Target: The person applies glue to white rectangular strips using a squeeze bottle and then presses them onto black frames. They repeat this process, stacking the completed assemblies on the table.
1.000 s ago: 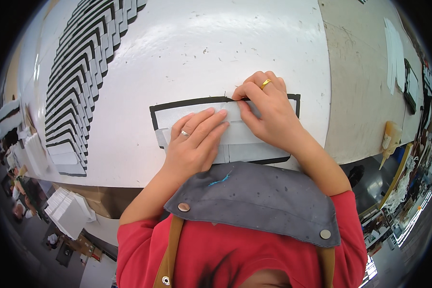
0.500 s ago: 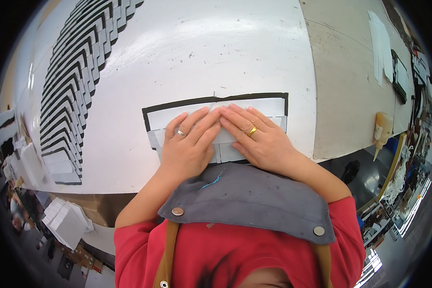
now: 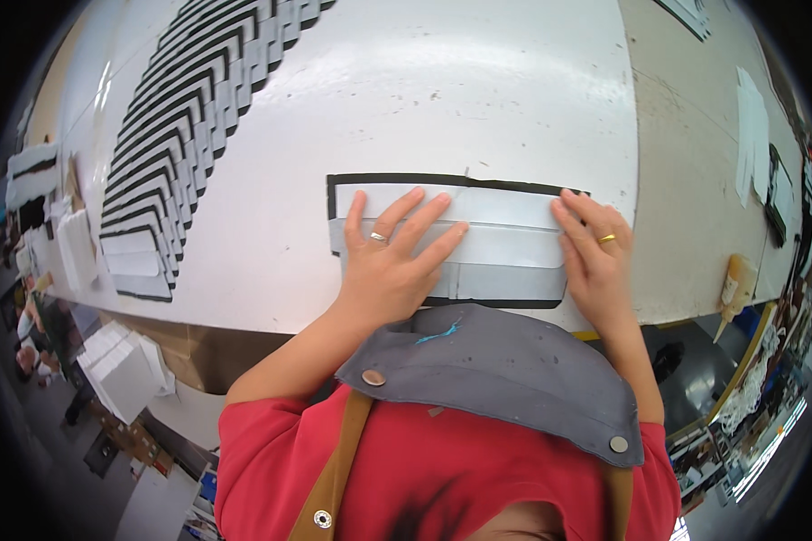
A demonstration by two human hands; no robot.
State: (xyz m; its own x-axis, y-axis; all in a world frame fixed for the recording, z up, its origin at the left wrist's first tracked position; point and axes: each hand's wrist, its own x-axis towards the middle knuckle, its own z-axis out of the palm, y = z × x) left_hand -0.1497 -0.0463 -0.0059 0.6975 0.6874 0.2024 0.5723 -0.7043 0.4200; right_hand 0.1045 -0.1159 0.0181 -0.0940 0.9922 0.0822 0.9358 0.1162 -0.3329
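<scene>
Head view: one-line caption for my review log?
Left hand and right hand press a white folded sheet flat on the white table.

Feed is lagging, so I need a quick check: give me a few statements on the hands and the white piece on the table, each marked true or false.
1. The left hand lies flat on the white folded piece. True.
2. The right hand is lifted clear of the piece. False: it presses the piece's right end.
3. A black-edged outline frames the piece. True.
4. The row of black-and-white pieces lies to the right of the hands. False: it lies to the left.
5. A ring shows on each hand. True.
</scene>
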